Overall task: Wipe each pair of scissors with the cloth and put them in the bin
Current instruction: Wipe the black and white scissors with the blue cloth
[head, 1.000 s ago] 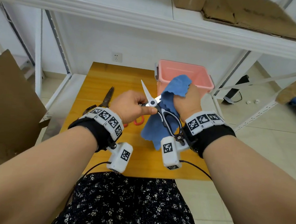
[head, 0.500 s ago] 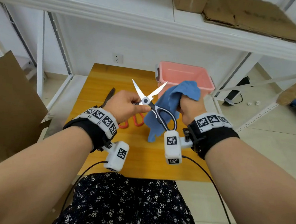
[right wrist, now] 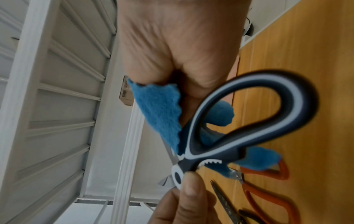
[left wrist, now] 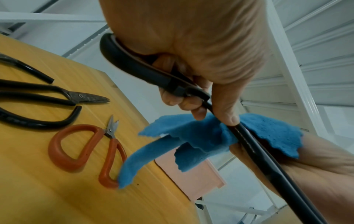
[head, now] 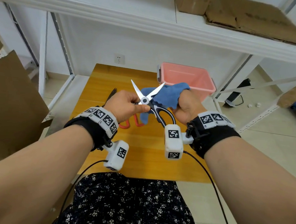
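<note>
**Open kitchen scissors held over the table, cloth at one blade**

A white metal shelving rack spans the back of the scene, with flattened cardboard lying on its upper shelf. Below it stands a wooden table, and a pink plastic bin sits at the table's far right corner.

Both hands are raised above the middle of the table, close together. The right hand is closed in a fist around a bunched blue cloth. Part of the cloth spills out over the top of the fist, and a loose corner hangs down towards the tabletop.

The left hand grips the kitchen scissors. Its fingers curl round one black handle loop and the thumb lies just below the pivot. The other loop, black with a pale rim, juts out free towards the person. The blades are spread in a wide V pointing away. The left blade is bare, while the right one crosses the cloth, which is bunched against it near the pivot.

On the table beneath the left hand lie black shears and, just beside them, smaller orange-handled scissors. Both pairs are closed.
</note>
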A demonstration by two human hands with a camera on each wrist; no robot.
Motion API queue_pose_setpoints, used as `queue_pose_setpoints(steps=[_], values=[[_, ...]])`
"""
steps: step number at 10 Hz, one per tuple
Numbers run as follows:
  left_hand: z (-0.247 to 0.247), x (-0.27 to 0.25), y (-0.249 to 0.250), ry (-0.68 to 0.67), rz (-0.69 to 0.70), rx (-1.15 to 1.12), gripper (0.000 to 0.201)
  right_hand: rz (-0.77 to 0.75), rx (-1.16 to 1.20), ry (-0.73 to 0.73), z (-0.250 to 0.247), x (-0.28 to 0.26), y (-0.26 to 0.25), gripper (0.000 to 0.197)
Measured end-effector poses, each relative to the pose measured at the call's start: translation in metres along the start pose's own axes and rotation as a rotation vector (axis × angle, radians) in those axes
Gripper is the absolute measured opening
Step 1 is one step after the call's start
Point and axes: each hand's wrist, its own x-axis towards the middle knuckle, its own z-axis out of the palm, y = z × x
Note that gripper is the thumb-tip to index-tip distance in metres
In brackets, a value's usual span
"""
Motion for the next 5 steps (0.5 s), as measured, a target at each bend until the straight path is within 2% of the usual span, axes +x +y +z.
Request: queue_pose_setpoints(steps=[1,2,3,4,5], values=[[-0.001,0.002,0.002,-0.007,-0.001,0.008,0.039,0.012,-1.221,0.732,-0.003,0.015,0.016,0.037],[-0.002,0.003,0.004,-0.016,0.006,0.066,0.030,-0.459,-0.204,-0.103,-0.002,0.015,0.018,0.029],[0.000,0.002,0.011,-0.042,0.050,0.186,0.036,-0.147,0.224,-0.323,-0.023,0.017,0.022,0.020],[0.003,0.001,0.015,-0.059,0.073,0.307,0.041,-0.227,0.022,-0.198,-0.013,0.019,0.026,0.019],[0.006,0.000,0.016,-0.054,0.082,0.364,0.049,-0.284,-0.016,-0.105,-0.014,0.020,0.028,0.020]])
